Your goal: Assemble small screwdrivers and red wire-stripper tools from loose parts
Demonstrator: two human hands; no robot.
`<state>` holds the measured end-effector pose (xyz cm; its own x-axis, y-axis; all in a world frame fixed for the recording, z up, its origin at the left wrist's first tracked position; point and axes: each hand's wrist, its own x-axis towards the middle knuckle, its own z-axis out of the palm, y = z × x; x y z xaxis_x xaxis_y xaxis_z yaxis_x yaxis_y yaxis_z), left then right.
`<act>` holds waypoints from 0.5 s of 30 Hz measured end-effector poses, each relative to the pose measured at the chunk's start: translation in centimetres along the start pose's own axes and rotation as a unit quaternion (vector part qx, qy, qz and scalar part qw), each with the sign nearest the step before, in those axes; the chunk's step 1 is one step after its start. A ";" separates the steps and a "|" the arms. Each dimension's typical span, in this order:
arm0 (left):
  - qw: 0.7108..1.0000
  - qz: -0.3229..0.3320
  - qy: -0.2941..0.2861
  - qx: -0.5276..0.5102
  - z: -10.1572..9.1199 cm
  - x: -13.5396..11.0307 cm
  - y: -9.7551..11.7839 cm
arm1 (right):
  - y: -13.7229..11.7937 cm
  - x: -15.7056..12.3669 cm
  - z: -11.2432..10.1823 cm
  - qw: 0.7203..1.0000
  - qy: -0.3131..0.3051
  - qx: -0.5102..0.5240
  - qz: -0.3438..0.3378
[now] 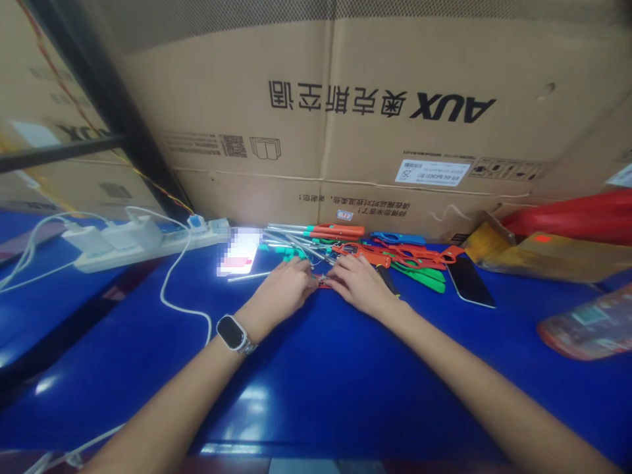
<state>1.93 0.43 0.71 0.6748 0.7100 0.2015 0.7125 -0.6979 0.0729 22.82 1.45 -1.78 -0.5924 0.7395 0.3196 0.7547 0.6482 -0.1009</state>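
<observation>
My left hand [289, 286], with a watch [233, 334] on its wrist, has its fingers closed at a small red plastic lighter casing [324, 285]. Opposite it, my right hand [359, 284] pinches at the same casing, fingertips close to the left ones. Small metallic bits show between the fingertips, too blurred to tell apart. Just beyond the hands lies a pile of long-nosed lighter parts: metal tubes [286, 230] with green ends, orange casings [412, 253], green casings [419, 276] and a blue casing [397, 238]. A dark-handled tool [388, 280] lies beside my right hand, partly hidden.
A lit phone [241, 250] lies left of the pile, a dark phone [469, 282] right of it. White power strip [148, 247] with plugs and cables stands at left. A large cardboard box [345, 145] walls the back; a yellow carton [548, 253] and clear container [590, 322] sit right.
</observation>
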 end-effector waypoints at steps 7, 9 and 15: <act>1.000 0.000 -0.009 -0.009 0.2 0.1 0.1 | 0.4 0.0 0.1 1.000 0.012 -0.005 -0.008; 1.000 -0.001 -0.008 -0.011 0.2 0.0 0.0 | 0.6 0.0 -0.1 1.000 0.005 -0.016 -0.016; 1.000 0.002 -0.009 -0.011 0.2 0.1 -0.2 | 1.3 -0.3 -1.0 0.997 -0.028 0.070 -0.029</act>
<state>1.89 0.64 0.48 0.6818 0.7080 0.1838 0.7047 -0.7031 0.0944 24.29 1.89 -1.06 -0.6509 0.7070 0.2765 0.6745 0.7057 -0.2167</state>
